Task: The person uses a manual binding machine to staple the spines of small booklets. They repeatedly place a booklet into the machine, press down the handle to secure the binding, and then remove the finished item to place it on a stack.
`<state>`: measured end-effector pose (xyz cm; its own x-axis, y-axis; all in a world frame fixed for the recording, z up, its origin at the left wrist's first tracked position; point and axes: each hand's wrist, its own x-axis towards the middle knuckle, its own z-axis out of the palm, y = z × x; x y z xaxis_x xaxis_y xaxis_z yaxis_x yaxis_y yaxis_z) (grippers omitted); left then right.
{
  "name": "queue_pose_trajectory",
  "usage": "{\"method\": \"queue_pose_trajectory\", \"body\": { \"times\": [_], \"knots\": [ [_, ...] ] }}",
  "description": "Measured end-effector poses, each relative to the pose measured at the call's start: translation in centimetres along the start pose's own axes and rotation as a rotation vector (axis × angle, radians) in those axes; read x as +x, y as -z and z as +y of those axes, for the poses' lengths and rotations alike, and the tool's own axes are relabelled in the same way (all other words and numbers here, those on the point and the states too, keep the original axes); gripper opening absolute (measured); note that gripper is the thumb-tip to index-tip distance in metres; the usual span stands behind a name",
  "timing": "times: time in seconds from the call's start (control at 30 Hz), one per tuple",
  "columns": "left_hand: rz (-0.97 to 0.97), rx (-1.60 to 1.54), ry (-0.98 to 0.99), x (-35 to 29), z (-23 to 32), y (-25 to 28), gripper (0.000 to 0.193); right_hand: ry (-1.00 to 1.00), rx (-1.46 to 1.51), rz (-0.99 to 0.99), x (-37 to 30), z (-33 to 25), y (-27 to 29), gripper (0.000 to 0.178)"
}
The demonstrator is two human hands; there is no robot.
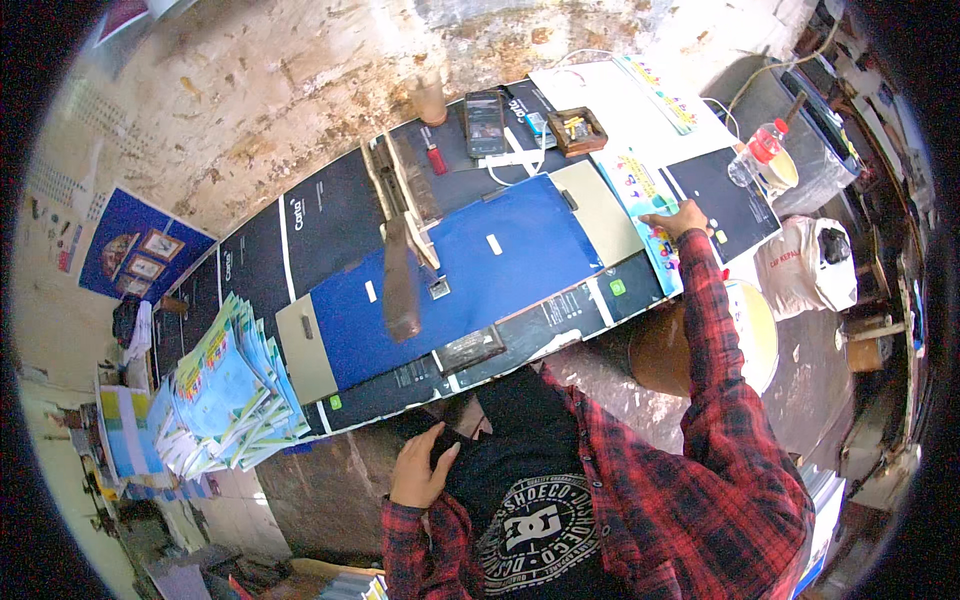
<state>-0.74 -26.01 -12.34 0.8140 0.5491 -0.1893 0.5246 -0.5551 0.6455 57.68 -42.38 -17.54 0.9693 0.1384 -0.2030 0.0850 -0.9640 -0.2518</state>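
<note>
My right hand point(684, 222) reaches to the right end of the table. Its thumb side lies over the edge of a colourful printed sheet point(640, 180), and the fingers look closed on that edge. Close to my body, my left hand point(420, 470) is curled, with a dark thing against its fingers that I cannot make out. Between the hands and the wall lies a large blue board point(470, 275) with pale grey end strips. Across it rests a wooden-handled tool point(402, 280), partly on a wooden bar.
A fanned stack of printed booklets point(225, 390) sits at the table's left end. Along the back are a phone point(485, 125), a red lighter point(436, 158) and a wooden ashtray point(577, 130). At right stand a bottle point(760, 152), a white bag point(805, 262) and a round tub point(755, 335).
</note>
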Motion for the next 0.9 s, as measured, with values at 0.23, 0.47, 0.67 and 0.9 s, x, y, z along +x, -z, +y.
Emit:
{"method": "queue_pose_trajectory", "body": {
  "times": [0.23, 0.47, 0.67, 0.9],
  "knots": [
    [-0.091, -0.171, -0.427, 7.1, 8.5, 2.1, 0.044, -0.028, 0.209, 0.214, 2.1, 2.0, -2.4, 0.061],
    [0.054, -0.422, -0.572, 16.0, 14.3, 0.1, 0.060, 0.371, 0.289, 0.394, -5.4, 2.5, 6.5, 0.033],
    [0.373, -0.246, -0.641, 16.5, 14.7, -0.5, 0.093, 0.808, 0.420, -0.415, -16.4, -0.3, 13.9, 0.022],
    [-0.007, -0.608, -0.025, 9.3, 8.0, -3.2, 0.035, 1.105, 0.271, -0.756, -15.6, -8.5, 4.8, 0.028]
  ]
}}
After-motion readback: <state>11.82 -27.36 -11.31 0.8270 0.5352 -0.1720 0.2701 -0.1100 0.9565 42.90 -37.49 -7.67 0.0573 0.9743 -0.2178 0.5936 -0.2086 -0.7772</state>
